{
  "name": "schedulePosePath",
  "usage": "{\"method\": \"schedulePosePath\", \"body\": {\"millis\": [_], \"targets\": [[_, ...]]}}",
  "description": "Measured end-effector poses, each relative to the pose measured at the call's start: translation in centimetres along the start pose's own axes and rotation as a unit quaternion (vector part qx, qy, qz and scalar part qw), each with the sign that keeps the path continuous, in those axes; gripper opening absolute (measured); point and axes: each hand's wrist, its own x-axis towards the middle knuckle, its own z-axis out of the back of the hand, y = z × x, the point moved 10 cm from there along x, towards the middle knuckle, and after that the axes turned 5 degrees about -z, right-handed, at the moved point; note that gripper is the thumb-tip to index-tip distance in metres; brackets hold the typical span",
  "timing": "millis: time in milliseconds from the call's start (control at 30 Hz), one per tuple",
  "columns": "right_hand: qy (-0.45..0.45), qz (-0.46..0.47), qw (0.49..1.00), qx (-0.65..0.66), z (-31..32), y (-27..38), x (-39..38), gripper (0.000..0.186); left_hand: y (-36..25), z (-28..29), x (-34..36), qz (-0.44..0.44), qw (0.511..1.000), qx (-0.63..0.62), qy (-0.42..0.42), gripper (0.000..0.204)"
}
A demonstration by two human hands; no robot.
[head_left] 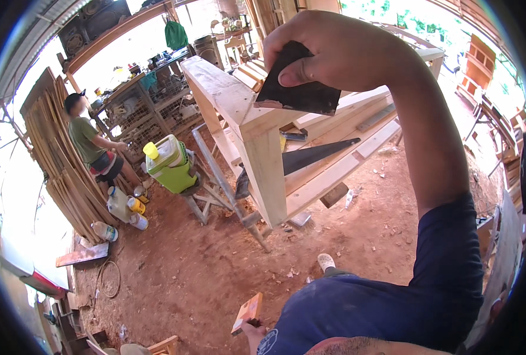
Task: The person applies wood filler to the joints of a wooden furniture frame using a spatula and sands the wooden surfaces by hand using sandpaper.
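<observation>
My right hand is raised, gripping a dark, flat, squarish piece at the top corner of a pale wooden frame. Whether the piece touches the wood is hard to tell. Down near my body, my left hand is closed on a small orange-brown wooden block. A dark-bladed handsaw lies within the frame, below my right hand, with a small dark object just behind it.
A person in a green shirt stands at leaning planks. A green bucket rests on a trestle, near several containers. A cluttered bench is behind; wooden furniture stands at the right.
</observation>
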Motion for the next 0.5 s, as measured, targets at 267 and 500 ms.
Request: {"method": "schedulePosePath", "body": {"millis": [267,500], "targets": [[-0.017,-0.097,0.989,0.106,1.5,0.1,-1.0,0.025,2.4,2.0,-0.9,-0.004,0.998,-0.063,0.011,0.037],[-0.201,-0.059,0.948,0.239,1.2,-6.3,-9.9,0.049,5.0,3.9,-2.0,0.019,0.995,-0.09,-0.039,0.023]]}}
